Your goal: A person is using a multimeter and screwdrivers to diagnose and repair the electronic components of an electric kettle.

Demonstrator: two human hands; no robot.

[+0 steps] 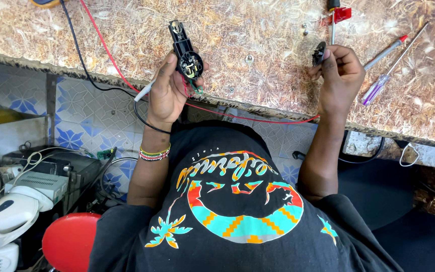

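The person's left hand [166, 93] is clenching a black plastic plug-like housing [185, 50], opened so that brass contacts and a tangle of red and green wires are showing inside it. The housing is standing up from the fist, tilted slightly away, over the near edge of the speckled brown chipboard workbench [237, 35]. A white pen-like probe tip [144, 90] is sticking out to the left of this hand, touching or just beside the heel of the palm; I cannot tell whether the hand is gripping it.

The right hand [341, 75] is pinching a small dark round disc-shaped part [319, 53] between thumb and fingertips, held on edge and well apart from the housing, to its right.

On the bench just right of that hand are lying a clear purple-handled screwdriver [376, 89] and a slim grey-shafted screwdriver with a red cap [386, 50]; a red-handled tool [337, 14] is resting further away. A red lead [107, 53] and a black lead [79, 55] are trailing across the bench and down over its edge on the left.

Judging from the open housing, the work in hand is best done by keeping the left fist steady, turning the open face toward the eyes, and keeping the loose wires clear of the opening while the disc is being lined up squarely.
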